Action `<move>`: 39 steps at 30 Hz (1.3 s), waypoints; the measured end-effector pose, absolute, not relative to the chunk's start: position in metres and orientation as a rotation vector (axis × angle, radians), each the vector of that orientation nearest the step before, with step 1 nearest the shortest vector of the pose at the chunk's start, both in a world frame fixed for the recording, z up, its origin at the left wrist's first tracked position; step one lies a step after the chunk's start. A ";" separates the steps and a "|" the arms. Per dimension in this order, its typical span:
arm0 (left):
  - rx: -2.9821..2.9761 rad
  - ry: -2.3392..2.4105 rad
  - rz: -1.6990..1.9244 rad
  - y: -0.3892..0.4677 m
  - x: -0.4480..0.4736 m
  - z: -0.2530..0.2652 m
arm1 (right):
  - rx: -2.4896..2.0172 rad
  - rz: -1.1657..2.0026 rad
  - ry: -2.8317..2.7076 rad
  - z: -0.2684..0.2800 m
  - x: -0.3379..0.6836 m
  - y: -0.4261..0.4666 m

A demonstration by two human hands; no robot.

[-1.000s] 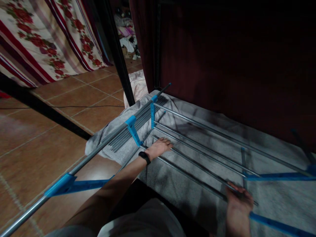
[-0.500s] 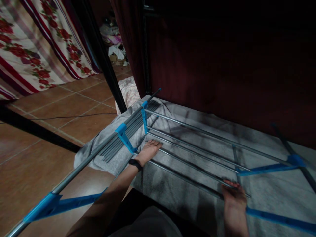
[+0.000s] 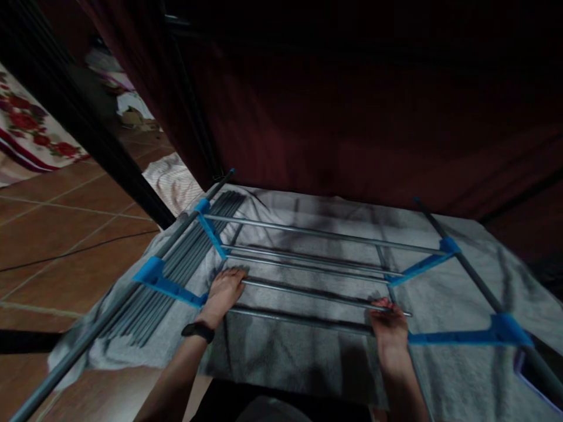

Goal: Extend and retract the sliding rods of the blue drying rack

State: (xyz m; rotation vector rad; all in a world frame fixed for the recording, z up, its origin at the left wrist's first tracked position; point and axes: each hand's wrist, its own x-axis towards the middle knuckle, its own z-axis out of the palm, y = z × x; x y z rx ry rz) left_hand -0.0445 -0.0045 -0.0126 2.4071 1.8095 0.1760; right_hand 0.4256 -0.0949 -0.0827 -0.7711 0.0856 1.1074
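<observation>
Left hand [image 3: 226,291] is hiding left end of held rod [image 3: 308,292]; right hand [image 3: 390,325] is covering right end of nearest crossbar [image 3: 303,320]. Bottom edge is cropping left pole [image 3: 94,329]; left edge is cutting floral curtain [image 3: 35,126]. Shadow is obscuring purple-edged object [image 3: 528,372], lower right, beyond identifying.

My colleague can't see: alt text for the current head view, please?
A person's left hand lies over one end of a grey rod; the right hand grasps it near the other, within a frame with blue brackets. More rods lie together at left on grey cloth; dark red fabric hangs behind.
</observation>
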 end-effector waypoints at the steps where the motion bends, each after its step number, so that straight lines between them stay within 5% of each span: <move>1: 2.406 1.800 0.146 -0.003 -0.044 -0.012 | -0.777 1.099 0.132 -0.084 0.426 -0.094; 39: 2.772 1.181 0.108 -0.011 0.034 -0.014 | -0.838 1.105 0.286 -0.082 0.431 -0.088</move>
